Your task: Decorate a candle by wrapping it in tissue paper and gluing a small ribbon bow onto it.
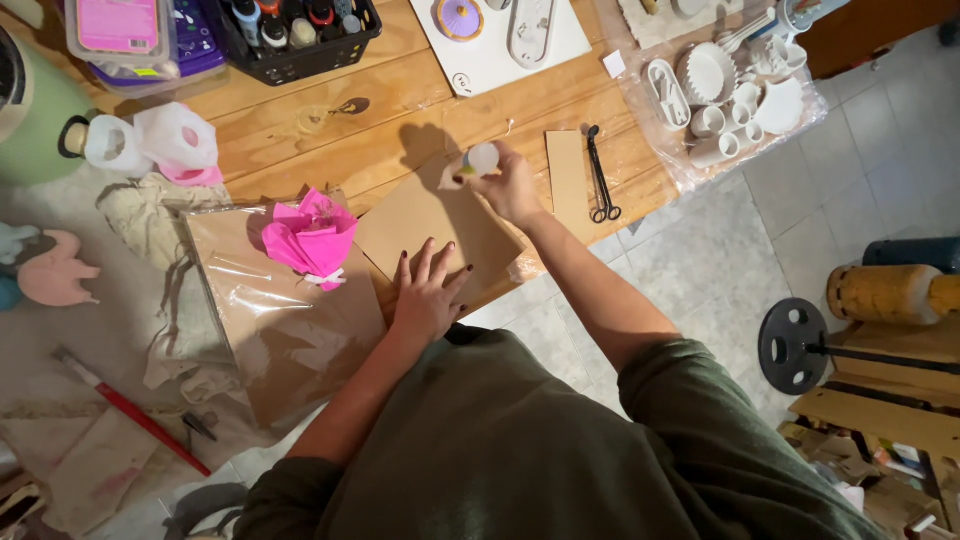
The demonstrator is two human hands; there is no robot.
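partly hidden, right fingers (497,178) pinch a pale bottle (478,160); left fingers (432,268) spread on cardboard (432,225).

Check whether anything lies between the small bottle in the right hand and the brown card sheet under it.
Nothing visible does. The right hand holds the small bottle tipped over the brown card sheet, which the left hand presses flat. The scissors lie off to one side.
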